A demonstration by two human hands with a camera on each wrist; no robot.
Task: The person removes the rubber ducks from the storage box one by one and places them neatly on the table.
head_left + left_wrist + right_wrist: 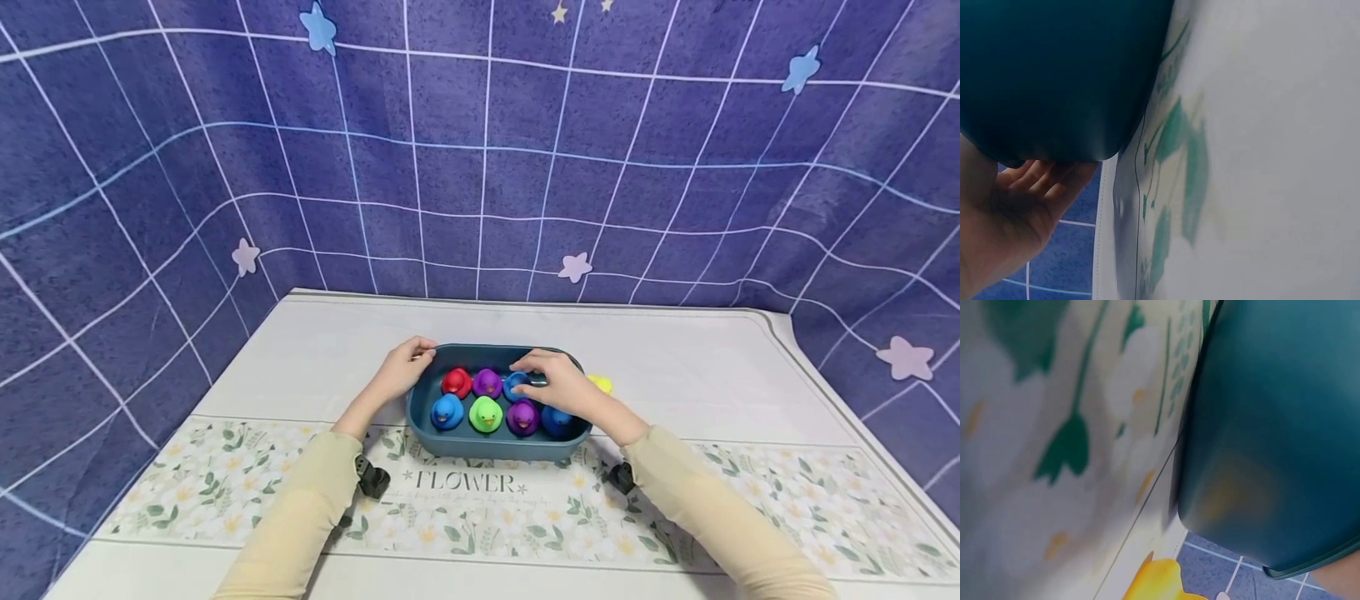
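A dark teal bin [487,450] with rubber ducks in it stands on the table. My left hand [405,367] holds its far left corner, fingers at the rim; the left wrist view shows that hand [1029,206] against the bin wall [1060,81]. My right hand [558,379] reaches inside, thumb and fingers around a blue duck [516,386] in the back row. Beside that duck are a purple duck [487,383] and a red duck [456,382]. The front row has a blue duck [447,412], a green duck [486,414], a purple duck [522,417] and a darker blue duck [557,421].
A yellow object [602,383] lies outside the bin at its right, partly hidden by the right arm; it shows as yellow [1157,581] in the right wrist view. A floral cloth [247,483] covers the table, with a blue starred curtain [480,167] behind.
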